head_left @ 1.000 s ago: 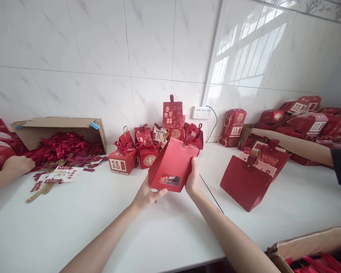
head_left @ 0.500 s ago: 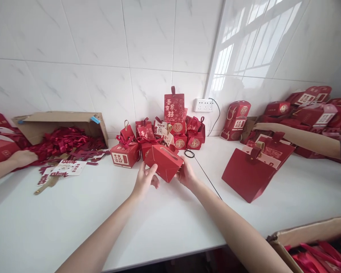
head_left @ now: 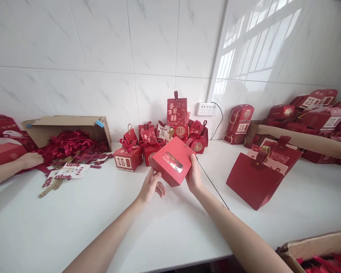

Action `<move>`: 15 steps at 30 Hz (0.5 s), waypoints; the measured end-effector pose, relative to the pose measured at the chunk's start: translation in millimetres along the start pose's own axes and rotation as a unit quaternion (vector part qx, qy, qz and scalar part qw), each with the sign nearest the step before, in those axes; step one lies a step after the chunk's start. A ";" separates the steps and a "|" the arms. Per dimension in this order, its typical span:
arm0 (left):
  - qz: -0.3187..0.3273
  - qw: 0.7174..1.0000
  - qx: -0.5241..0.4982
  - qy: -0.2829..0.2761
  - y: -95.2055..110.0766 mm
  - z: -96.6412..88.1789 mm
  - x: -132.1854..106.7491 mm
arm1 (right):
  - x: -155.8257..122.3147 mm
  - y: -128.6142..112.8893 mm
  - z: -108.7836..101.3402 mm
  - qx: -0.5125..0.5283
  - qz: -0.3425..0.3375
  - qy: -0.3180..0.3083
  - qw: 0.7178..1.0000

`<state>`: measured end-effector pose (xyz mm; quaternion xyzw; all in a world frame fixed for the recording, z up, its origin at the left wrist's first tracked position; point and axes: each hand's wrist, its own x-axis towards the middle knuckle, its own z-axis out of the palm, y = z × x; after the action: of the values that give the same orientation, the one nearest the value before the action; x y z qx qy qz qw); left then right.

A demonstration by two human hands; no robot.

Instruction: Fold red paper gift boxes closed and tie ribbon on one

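In the head view, the windowed red box is held above the bench, at ten o'clock from the right hand, which clasps its three o'clock edge. From the left hand it lies at one o'clock; that hand is half open, thumb touching the box, fingers loosely curled, and whether it grips I cannot tell.

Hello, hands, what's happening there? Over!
Right hand holding red box; left hand at its lower edge. Box tilted, window facing the camera. Other boxes standing behind it.
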<state>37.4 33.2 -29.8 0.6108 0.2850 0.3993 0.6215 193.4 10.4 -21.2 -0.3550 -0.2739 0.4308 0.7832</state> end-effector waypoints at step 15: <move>0.014 1.000 0.014 -0.019 1.3 -2.1 -2.1 | -1.6 -6.0 0.0 -0.073 -0.085 0.070 0.991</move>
<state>34.4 32.5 -29.0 0.6309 0.2695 0.3924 0.6127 195.5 6.7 -16.7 -0.4160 -0.2786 0.3156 0.8060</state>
